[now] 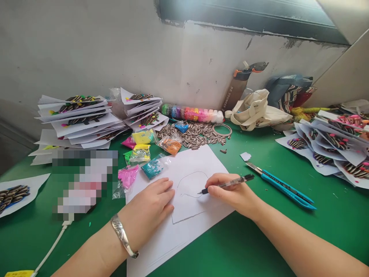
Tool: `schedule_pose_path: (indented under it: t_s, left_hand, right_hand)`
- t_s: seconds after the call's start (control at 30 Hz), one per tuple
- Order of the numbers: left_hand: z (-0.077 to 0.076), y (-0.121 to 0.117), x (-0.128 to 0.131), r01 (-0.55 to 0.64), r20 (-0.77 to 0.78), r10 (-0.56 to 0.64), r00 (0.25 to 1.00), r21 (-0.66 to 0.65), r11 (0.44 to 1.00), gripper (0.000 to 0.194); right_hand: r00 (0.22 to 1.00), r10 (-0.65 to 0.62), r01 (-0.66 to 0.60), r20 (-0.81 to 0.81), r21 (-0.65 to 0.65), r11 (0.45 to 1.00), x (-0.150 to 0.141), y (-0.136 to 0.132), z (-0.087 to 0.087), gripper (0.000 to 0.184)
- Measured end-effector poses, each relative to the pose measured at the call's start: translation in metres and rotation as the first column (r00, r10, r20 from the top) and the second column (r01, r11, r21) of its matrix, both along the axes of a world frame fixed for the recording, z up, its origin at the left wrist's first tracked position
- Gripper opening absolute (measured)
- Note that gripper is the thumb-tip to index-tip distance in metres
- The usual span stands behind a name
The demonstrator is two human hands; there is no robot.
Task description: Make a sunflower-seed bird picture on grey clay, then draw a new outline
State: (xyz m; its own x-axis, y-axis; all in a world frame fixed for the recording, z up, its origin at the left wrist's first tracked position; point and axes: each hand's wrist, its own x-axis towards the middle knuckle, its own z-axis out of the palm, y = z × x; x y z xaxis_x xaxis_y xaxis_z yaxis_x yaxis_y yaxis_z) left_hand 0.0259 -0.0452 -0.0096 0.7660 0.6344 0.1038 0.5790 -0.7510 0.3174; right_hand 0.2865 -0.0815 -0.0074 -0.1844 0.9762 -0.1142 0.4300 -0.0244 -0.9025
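A sheet of white paper (pixel 161 246) lies on the green table, with a thin rounded outline (pixel 188 175) and a straight pencil-like line drawn on it. My right hand (pixel 233 192) grips a black-tipped clear pen (pixel 230 183), its point touching the paper at the lower edge of the outline. Flat on the paper to the left, my left hand (pixel 152 207) has its fingers stretched out and holds nothing; a silver bracelet (pixel 123 235) circles that wrist. Small bags of coloured clay, among them a teal one (pixel 154 166) and a pink one (pixel 127 177), lie just beyond the left hand.
A blue utility knife (pixel 284 186) lies right of the paper. Sunflower seeds (pixel 198 134) and a roll of tape (pixel 221 130) sit behind it. Stacks of seed-decorated paper (pixel 83 123) stand left and right (pixel 331 142). A bottle (pixel 236 88) and cloth bag (pixel 253 109) are by the wall.
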Motion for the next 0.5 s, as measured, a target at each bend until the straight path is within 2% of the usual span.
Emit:
schedule_pose_path:
  t_s: [0.13, 0.3, 0.5]
  left_hand:
    - [-0.003, 0.000, -0.001, -0.008, 0.004, 0.008, 1.000, -0.006, 1.000, 0.020]
    - [-0.002, -0.001, -0.001, -0.001, 0.004, 0.001, 1.000, 0.006, 1.000, 0.022]
    - [-0.004, 0.000, -0.001, -0.007, 0.022, 0.007, 1.000, 0.002, 1.000, 0.021]
  right_hand:
    - [0.998, -0.067, 0.068, -0.020, 0.046, 0.997, -0.005, -0.011, -0.006, 0.014]
    - [0.994, -0.005, -0.013, 0.109, 0.167, 0.986, -0.012, -0.011, -0.005, 0.011]
    - [0.989, 0.003, -0.032, 0.148, 0.197, 0.980, -0.013, -0.009, -0.009, 0.012]
